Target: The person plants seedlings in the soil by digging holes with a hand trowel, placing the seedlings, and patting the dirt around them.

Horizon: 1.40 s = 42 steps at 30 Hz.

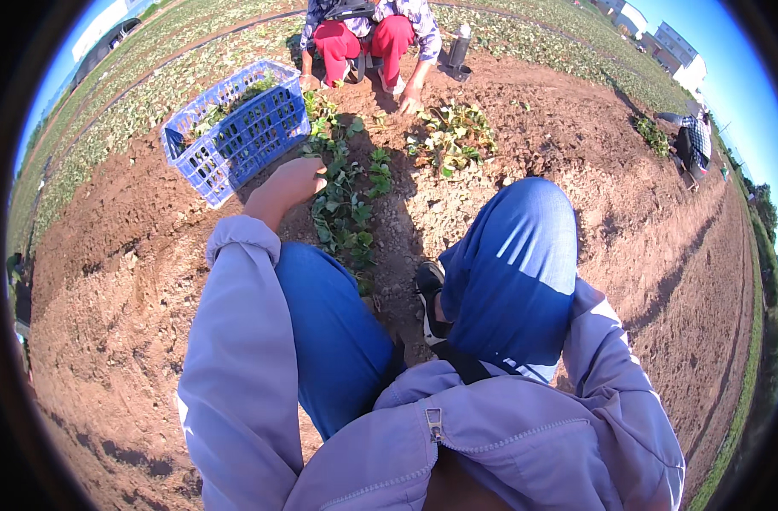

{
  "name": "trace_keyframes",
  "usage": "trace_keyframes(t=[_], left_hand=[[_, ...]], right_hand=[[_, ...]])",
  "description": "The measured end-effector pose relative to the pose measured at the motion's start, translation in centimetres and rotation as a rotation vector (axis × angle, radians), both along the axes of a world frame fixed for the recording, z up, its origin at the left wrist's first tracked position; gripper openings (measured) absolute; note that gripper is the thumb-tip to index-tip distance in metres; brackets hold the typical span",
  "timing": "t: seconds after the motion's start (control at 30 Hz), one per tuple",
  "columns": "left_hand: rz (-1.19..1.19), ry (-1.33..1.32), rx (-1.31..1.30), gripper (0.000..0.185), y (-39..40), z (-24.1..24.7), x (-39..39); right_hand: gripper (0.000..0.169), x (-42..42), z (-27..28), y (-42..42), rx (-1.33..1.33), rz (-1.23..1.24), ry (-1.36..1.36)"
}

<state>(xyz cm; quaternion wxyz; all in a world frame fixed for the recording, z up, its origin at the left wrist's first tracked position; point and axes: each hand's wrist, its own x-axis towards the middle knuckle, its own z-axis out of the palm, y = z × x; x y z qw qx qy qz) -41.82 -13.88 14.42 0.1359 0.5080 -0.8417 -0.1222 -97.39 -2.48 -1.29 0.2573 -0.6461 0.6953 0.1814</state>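
Observation:
My left hand [294, 185] reaches forward over the soil, its fingers at the edge of a row of leafy green plants [343, 211]. The fingertips are partly hidden, so whether they grip a leaf is unclear. Just beyond that hand a blue plastic crate [255, 137] stands on the ground with green plants inside. My right hand is out of view; the right sleeve passes behind my raised, jeans-clad knee. A heap of leafy plants [456, 137], some leaves yellowish, lies on the soil ahead of that knee.
Facing me, a person in red trousers [392, 45] crouches, both hands near the ground. Beside them stands a dark bottle [459, 48] with a round dark container [461, 73] at its base. Another person [694, 144] bends by plants at the far right. My black shoe [430, 294] rests beside the plant row.

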Motion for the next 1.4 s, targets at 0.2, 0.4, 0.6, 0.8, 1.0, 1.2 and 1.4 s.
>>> trace_keyframes(t=[0.2,0.4,0.6,0.8,1.0,1.2,1.4], left_hand=[[-0.246,-0.302,-0.037,0.023,1.0,0.2,-1.4],[-0.267,-0.337,0.179,0.024,0.0,-0.6,-1.4],[-0.172,-0.323,0.292,0.026,-5.9,-3.6,-0.4],[-0.276,-0.239,0.538,0.028,-7.9,-10.0,-1.7],[-0.265,-0.071,0.802,0.029,-8.0,-14.7,-2.0],[-0.277,0.015,0.975,0.027,-9.7,-18.0,-2.6],[-0.215,0.204,1.046,0.027,-12.2,-20.2,-3.0]], right_hand=[[0.043,2.2,4.3,0.7,-0.001,0.031,-0.054],[0.044,2.8,11.0,-8.3,-0.152,0.209,-0.071],[0.042,6.9,16.4,-24.1,-0.204,0.453,-0.004],[0.04,12.0,5.6,-32.7,-0.231,0.385,-0.268],[0.037,19.3,-2.9,-38.6,-0.447,-0.032,-0.234],[0.026,19.5,-9.9,-41.1,-0.407,-0.123,0.036],[0.032,16.8,-10.0,-40.9,-0.659,-0.413,-0.346]])
